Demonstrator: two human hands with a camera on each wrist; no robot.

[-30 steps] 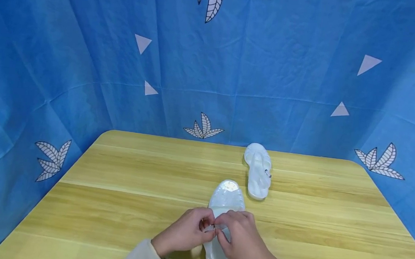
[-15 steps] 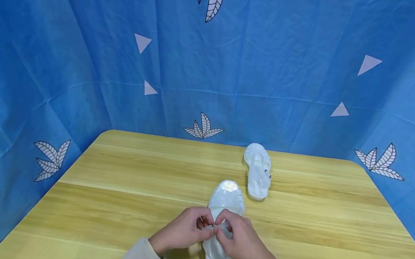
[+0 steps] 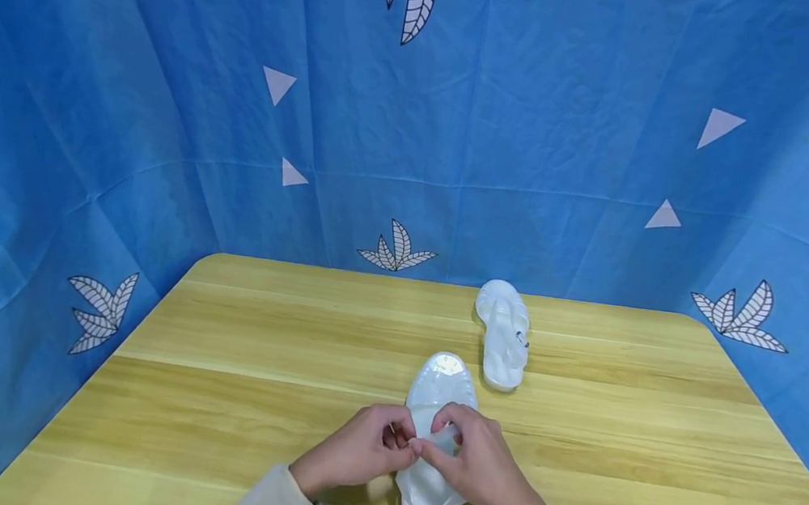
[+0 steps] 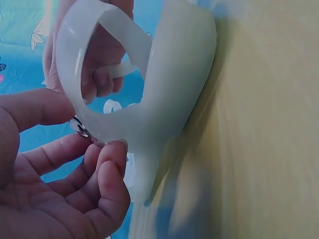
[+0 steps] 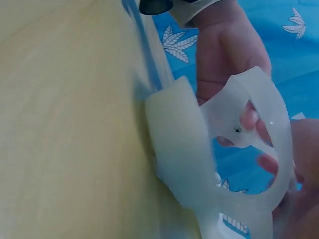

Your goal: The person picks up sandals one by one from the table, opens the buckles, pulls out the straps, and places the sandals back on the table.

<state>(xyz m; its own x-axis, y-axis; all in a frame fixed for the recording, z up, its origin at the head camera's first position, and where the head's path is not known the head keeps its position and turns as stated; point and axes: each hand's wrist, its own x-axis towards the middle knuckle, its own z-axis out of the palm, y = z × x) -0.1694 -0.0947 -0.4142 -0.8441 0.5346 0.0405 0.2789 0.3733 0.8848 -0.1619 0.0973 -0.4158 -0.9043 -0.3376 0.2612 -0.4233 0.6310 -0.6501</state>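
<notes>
A white translucent sandal (image 3: 442, 382) lies on the table with its toe pointing away. At its ankle strap (image 4: 71, 55), my left hand (image 3: 360, 447) pinches the part bearing a small metal buckle (image 4: 81, 128). My right hand (image 3: 480, 459) works from the other side of the same strap. Its thumb meets the left fingertips, while its index finger is bent and raised apart from the thumb. In the right wrist view, blurred right fingers (image 5: 268, 163) curl round the strap. The head view hides the buckle behind the fingertips.
A second white sandal (image 3: 501, 335), with a small dark buckle on its side, lies farther back and to the right. The wood-grain table (image 3: 236, 334) ends at a blue patterned cloth (image 3: 533, 135) behind and at both sides.
My right index finger has lifted away from the left fingertips and moved slightly right, while its thumb stays by them. My left hand is nearly still. Both sandals stay put.
</notes>
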